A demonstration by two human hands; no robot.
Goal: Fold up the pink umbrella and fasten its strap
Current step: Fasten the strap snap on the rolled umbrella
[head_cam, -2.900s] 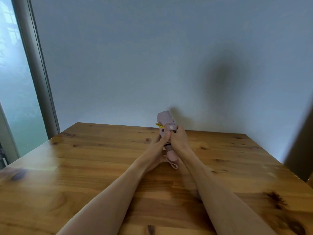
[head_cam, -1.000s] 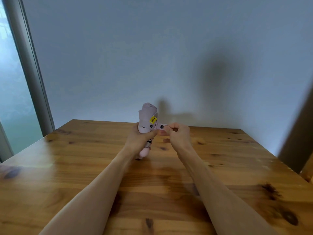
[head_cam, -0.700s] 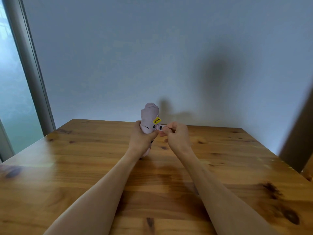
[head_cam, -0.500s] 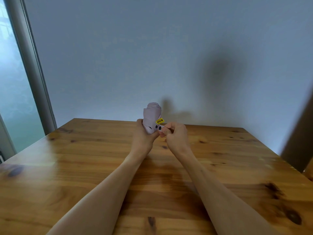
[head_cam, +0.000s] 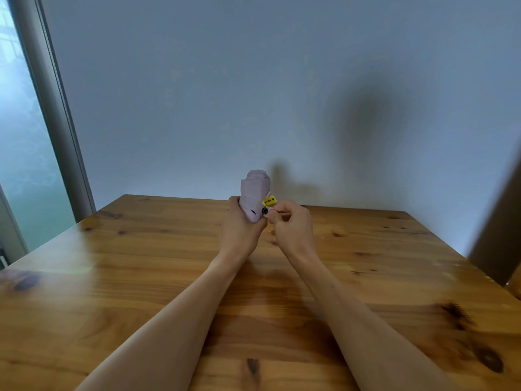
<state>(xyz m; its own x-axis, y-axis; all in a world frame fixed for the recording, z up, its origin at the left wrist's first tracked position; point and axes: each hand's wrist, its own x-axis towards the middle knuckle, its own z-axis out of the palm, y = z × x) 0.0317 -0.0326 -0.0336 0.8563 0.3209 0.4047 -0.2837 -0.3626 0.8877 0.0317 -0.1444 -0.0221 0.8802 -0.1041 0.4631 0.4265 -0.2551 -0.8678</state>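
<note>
Your left hand (head_cam: 239,232) is wrapping its fingers tightly around the folded pale pink fabric umbrella (head_cam: 255,193), holding it upright above the far middle of the knotty brown wooden table (head_cam: 112,277), its rolled top pointing up toward the blue-grey wall (head_cam: 253,80). Just to its right, your right hand (head_cam: 293,228) is pinching the end of the narrow pink strap (head_cam: 269,213) between thumb and fingertips, beside a small yellow tag (head_cam: 269,200) and a dark snap button (head_cam: 264,211).

A knotty pine table (head_cam: 112,292) meets a plain pale blue-grey wall (head_cam: 225,94). A frosted glass pane (head_cam: 19,142) in a grey frame (head_cam: 56,108) stands left.
</note>
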